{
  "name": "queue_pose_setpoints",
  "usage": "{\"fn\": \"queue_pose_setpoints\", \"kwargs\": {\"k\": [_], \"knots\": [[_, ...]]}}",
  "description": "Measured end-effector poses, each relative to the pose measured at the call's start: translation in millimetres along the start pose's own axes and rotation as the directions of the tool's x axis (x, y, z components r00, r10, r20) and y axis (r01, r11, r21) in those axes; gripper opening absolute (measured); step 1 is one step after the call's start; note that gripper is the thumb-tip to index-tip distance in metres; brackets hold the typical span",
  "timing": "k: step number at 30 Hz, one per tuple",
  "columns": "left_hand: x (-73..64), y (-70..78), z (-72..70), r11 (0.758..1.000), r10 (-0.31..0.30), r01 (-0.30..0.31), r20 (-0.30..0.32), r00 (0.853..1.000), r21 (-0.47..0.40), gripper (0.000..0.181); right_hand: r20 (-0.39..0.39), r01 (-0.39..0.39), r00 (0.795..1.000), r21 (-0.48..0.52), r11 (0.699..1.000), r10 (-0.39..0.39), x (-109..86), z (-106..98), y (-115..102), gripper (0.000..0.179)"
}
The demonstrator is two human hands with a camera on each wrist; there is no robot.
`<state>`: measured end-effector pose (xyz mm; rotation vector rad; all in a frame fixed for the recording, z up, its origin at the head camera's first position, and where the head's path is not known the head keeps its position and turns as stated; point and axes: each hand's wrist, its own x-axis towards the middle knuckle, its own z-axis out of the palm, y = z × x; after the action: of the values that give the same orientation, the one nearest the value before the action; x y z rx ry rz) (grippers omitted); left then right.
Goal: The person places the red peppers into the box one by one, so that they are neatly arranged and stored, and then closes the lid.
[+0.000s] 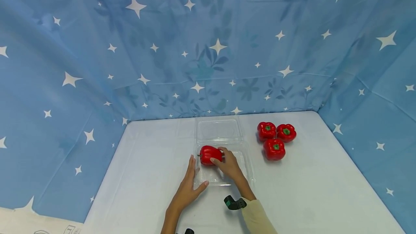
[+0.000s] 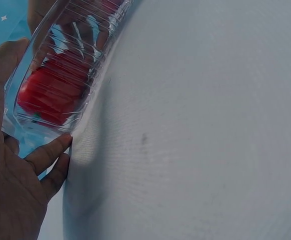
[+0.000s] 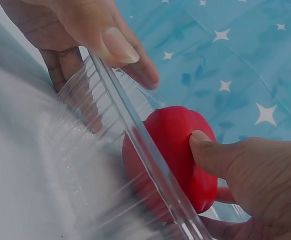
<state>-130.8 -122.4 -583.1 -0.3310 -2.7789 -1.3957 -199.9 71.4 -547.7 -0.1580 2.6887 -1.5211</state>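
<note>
A red bell pepper (image 1: 209, 155) lies on its side in the left part of a clear plastic clamshell container (image 1: 224, 183), its green stem pointing left. My right hand (image 1: 228, 163) holds this pepper from its right end, with the thumb (image 3: 205, 152) pressed on its near side. At the container's left front corner, my left hand (image 1: 186, 187) rests with extended fingers along the left wall and the thumb at the front rim. The left wrist view shows the pepper (image 2: 55, 92) through the ribbed wall, with fingertips (image 2: 63, 141) touching the container's lower edge.
Three more red bell peppers (image 1: 274, 149) stand grouped on the white table (image 1: 312, 190), right of the container. The container's lid (image 1: 218, 129) lies folded back behind it. A blue star-patterned cloth (image 1: 217, 64) hangs behind the table and along its sides.
</note>
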Motion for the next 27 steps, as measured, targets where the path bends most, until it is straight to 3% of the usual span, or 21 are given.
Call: {"fn": "queue_pose_setpoints", "kwargs": {"k": [13, 21, 27], "knots": [[-0.3, -0.1, -0.1, 1.0, 0.004, -0.004, -0.003, 1.0, -0.005, 0.097, 0.012, -0.04, 0.999, 0.004, 0.999, 0.04, -0.2, 2.4, -2.5, 0.067], [-0.6, -0.6, 0.3, 1.0, -0.013, 0.014, 0.008, 1.0, -0.014, 0.096, 0.024, 0.013, 1.0, 0.0, 1.0, -0.013, -0.3, 3.9, -0.8, 0.067], [-0.3, -0.5, -0.3, 1.0, 0.001, -0.001, 0.002, 1.0, -0.009, 0.097, 0.026, 0.002, 1.0, 0.002, 1.0, -0.002, 0.5, 3.0, -2.5, 0.065]]}}
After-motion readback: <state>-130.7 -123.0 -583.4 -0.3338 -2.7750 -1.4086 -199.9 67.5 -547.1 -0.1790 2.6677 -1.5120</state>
